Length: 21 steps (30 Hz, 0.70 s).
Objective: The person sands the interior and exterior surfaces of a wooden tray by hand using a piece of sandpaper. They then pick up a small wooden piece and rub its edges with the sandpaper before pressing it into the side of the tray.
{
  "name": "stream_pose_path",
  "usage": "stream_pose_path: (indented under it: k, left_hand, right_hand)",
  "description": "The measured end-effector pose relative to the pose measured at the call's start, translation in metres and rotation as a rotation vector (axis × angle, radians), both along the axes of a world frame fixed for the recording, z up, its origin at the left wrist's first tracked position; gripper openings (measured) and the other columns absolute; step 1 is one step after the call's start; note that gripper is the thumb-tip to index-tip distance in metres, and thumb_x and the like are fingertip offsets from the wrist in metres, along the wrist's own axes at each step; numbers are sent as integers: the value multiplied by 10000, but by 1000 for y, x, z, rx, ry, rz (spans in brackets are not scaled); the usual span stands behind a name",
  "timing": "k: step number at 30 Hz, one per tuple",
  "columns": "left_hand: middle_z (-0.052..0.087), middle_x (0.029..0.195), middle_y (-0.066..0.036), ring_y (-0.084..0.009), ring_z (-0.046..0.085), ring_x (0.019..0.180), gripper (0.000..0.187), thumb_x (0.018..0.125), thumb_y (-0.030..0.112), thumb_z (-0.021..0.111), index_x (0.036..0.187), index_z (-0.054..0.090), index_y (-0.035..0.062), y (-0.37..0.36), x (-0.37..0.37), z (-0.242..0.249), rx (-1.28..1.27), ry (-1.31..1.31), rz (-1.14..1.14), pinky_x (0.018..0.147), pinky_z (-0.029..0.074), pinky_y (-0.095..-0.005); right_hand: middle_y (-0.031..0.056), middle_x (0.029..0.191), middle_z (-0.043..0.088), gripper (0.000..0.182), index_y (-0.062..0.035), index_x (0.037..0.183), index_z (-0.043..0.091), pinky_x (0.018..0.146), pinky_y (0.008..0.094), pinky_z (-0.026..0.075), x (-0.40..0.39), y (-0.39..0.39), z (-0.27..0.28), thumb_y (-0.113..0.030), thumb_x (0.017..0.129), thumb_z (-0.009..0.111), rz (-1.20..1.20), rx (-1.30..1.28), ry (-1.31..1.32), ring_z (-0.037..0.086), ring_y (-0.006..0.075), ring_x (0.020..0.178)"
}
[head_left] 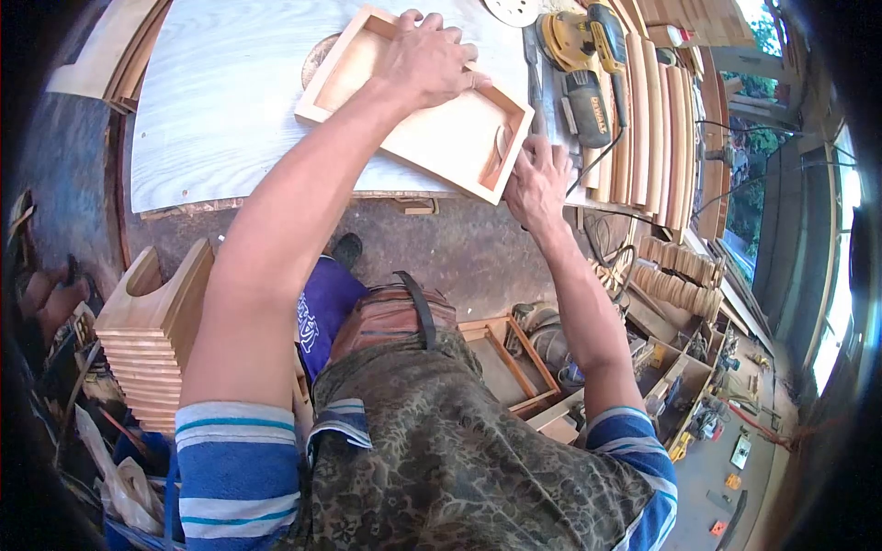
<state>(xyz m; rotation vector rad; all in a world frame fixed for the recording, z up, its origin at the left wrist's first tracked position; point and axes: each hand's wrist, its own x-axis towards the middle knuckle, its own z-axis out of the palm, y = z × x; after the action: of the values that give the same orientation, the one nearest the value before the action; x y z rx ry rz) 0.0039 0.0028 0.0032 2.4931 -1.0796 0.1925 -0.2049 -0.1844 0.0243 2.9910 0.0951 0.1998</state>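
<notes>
A shallow wooden tray (441, 147) with low walls lies tilted across the workbench. My left hand (427, 60) reaches over it, fingers closed around its far wall. Inside the tray, near the right end, is a small curved opening or mark (502, 142). By the tray's right corner is my right hand (540, 179), its fingers curled in close to the end wall. What those fingers hold, if anything, is hidden. A long dark flat tool (533, 78) lies just beyond my right hand.
A yellow and black sander (583, 69) with a cord sits right of the tray, beside a row of wooden slats (652, 138). The pale workbench top (211, 110) extends left. Stacked cut wooden pieces (142, 321) stand at my left; a wooden frame (524, 363) lies low right.
</notes>
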Motion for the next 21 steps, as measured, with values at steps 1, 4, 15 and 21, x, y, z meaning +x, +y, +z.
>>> stream_pose_path:
  k: [1, 4, 15, 21]
  left_hand:
    - [713, 1151, -50, -242, 553, 1246, 551, 979, 671, 527, 1168, 782, 220, 0, 0, 3, 18, 42, -11, 1171, 274, -559]
    - [714, 1158, -52, -245, 553, 1247, 561, 982, 674, 518, 1177, 779, 218, 3, 0, 5, 31, 55, -11, 1165, 280, -552]
    - [715, 1158, -60, -246, 555, 1234, 571, 967, 682, 538, 1158, 789, 205, 0, 1, 3, 9, 82, -43, 1151, 278, -558]
    - [710, 1132, -55, -248, 547, 1227, 523, 963, 653, 571, 1132, 791, 210, 0, 1, -2, -20, 46, -20, 1141, 279, -553]
  right_hand:
    - [100, 1167, 587, 373, -111, 1150, 720, 832, 484, 397, -8, 3, -4, -130, 782, 666, 7, 5, 1, 515, 331, 1019]
    - [96, 1156, 578, 379, -117, 1147, 723, 833, 482, 393, -18, 7, -3, -130, 771, 675, 84, 49, -37, 512, 327, 1004]
    - [78, 1151, 567, 464, -139, 1215, 702, 876, 476, 400, -9, -7, 3, -103, 754, 650, 134, -91, 16, 514, 320, 1039]
    - [83, 1123, 562, 508, -161, 1298, 680, 870, 473, 410, -13, -3, -5, -105, 794, 654, 84, -20, 11, 514, 315, 1014]
